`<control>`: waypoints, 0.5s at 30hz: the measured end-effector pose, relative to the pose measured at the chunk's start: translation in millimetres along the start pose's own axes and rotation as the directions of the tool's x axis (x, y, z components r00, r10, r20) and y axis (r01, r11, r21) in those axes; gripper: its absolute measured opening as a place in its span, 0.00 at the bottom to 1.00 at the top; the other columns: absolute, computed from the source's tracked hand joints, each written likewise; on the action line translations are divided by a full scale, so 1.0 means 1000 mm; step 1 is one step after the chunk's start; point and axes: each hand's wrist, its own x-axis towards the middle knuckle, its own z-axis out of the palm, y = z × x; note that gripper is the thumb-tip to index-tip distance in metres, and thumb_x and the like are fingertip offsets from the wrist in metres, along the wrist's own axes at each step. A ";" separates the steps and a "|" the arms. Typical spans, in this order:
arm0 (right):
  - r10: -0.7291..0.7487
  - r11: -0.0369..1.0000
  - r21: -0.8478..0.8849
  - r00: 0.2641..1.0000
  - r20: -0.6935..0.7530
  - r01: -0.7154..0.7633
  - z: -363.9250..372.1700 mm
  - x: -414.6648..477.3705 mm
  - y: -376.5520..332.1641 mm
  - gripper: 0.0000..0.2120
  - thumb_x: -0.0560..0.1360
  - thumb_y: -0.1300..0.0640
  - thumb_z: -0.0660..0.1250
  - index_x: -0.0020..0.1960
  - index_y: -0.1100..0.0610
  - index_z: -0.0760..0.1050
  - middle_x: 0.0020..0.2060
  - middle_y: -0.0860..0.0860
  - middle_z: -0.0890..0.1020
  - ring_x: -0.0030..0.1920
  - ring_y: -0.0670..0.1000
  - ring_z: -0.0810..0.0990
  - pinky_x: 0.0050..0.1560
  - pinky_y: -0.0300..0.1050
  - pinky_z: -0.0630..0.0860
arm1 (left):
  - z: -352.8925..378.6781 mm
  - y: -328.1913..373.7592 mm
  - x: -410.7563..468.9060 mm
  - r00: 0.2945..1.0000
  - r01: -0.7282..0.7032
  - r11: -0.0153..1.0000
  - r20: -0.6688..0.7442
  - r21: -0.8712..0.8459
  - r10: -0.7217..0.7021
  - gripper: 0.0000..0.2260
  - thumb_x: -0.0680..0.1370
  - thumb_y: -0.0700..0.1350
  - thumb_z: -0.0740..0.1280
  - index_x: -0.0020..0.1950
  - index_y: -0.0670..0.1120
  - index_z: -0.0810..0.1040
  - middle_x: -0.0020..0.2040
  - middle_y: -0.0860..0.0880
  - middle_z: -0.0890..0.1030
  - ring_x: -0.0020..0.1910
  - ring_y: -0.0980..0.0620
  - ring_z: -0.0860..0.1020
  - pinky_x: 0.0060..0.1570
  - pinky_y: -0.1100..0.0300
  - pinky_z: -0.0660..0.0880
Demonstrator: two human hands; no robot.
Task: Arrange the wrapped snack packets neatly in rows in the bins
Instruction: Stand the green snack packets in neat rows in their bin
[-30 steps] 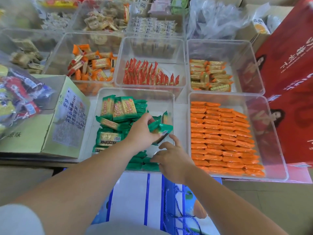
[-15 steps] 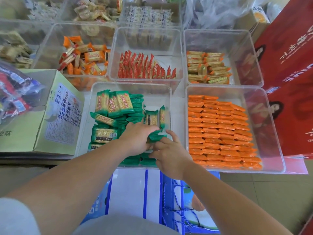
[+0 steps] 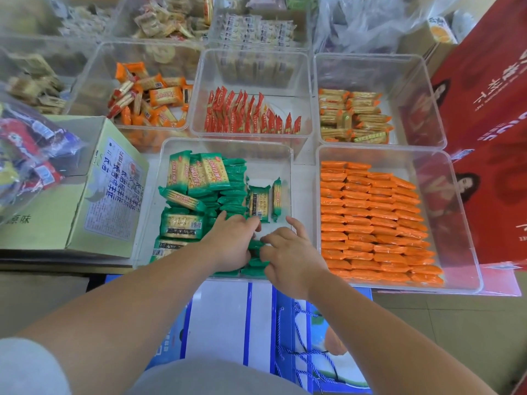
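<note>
at six o'clock of the clear bin [image 3: 228,141], the left hand [image 3: 231,240] is curling round green packets [image 3: 199,175] while the right hand [image 3: 288,258], fingers relaxed, is pressing them into a row; next, jumbled ones at nine o'clock are likely needing squaring.

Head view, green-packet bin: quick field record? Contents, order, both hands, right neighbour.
bin: clear plastic bin, front centre
contents: green packets, edge-on rows at the left and near side, several lying loose on top
bare floor: far right part
left hand: fingers curled on green packets in the near row
right hand: fingertips at the same packets, grip unclear
right neighbour: orange packets in tidy rows in the neighbouring bin
</note>
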 end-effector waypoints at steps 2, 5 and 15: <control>0.006 1.000 0.015 1.000 -0.005 -0.006 0.000 0.000 0.001 0.16 0.75 0.48 0.51 0.51 0.47 0.77 0.44 0.43 0.81 0.53 0.51 0.76 0.77 0.56 0.34 | 0.001 -0.002 -0.010 0.995 -0.031 0.993 -0.096 -0.113 0.020 0.22 0.73 0.41 0.68 0.67 0.48 0.71 0.62 0.48 0.77 0.64 0.46 0.72 0.69 0.46 0.64; 0.013 1.000 0.015 1.000 0.000 -0.013 0.001 0.000 0.001 0.18 0.75 0.48 0.51 0.60 0.48 0.73 0.43 0.43 0.82 0.52 0.50 0.77 0.76 0.55 0.32 | 0.003 -0.005 -0.032 0.936 -0.101 0.970 -0.352 -0.222 0.017 0.18 0.75 0.37 0.68 0.64 0.47 0.78 0.62 0.49 0.80 0.64 0.47 0.72 0.65 0.50 0.70; 0.011 0.990 -0.139 0.984 0.176 0.014 -0.013 0.015 -0.004 0.37 0.72 0.60 0.62 0.80 0.52 0.56 0.50 0.46 0.82 0.54 0.51 0.79 0.75 0.55 0.31 | 0.001 -0.077 -0.109 0.829 0.287 0.958 -0.498 -0.014 -0.256 0.22 0.67 0.40 0.76 0.61 0.42 0.80 0.57 0.43 0.82 0.55 0.38 0.77 0.53 0.45 0.75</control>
